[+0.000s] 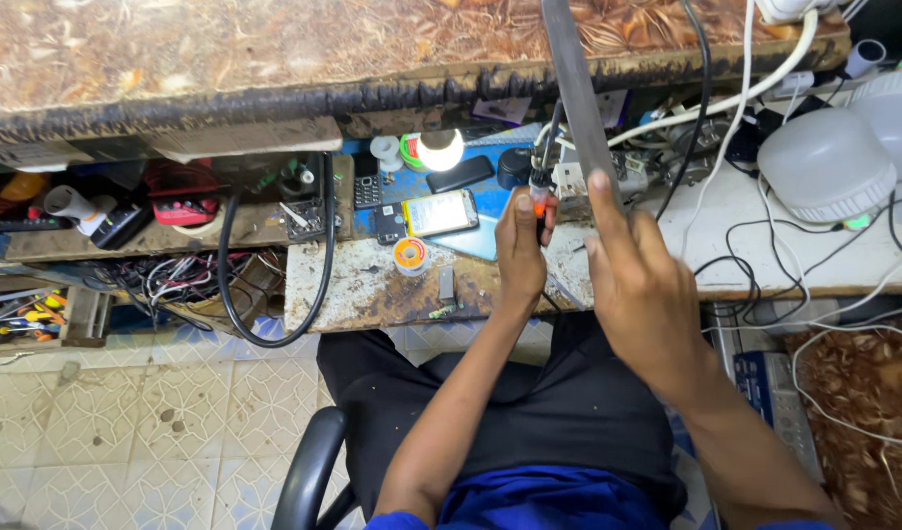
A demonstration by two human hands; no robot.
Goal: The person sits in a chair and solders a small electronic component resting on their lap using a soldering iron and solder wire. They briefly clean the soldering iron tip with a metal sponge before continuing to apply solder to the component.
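My left hand (pixel 521 247) is closed round a soldering iron (pixel 540 186) with an orange collar and black cord, its tip pointing away over the worn workbench (pixel 362 285). My right hand (pixel 639 285) grips a long flat grey metal file (pixel 574 88) that slants up toward the top shelf. The file's lower end lies close beside the iron's tip. A small circuit board with wires (pixel 578 182) sits just behind both hands.
A phone with a lit yellow screen (pixel 440 212), a solder spool (pixel 410 255), a glowing bulb (pixel 440 150) and a dark phone (pixel 460 174) lie left of the hands. White bulb housings (pixel 828 162) and tangled cables sit right. A black cable loop (pixel 274 285) hangs left; chair arm (pixel 309 471) below.
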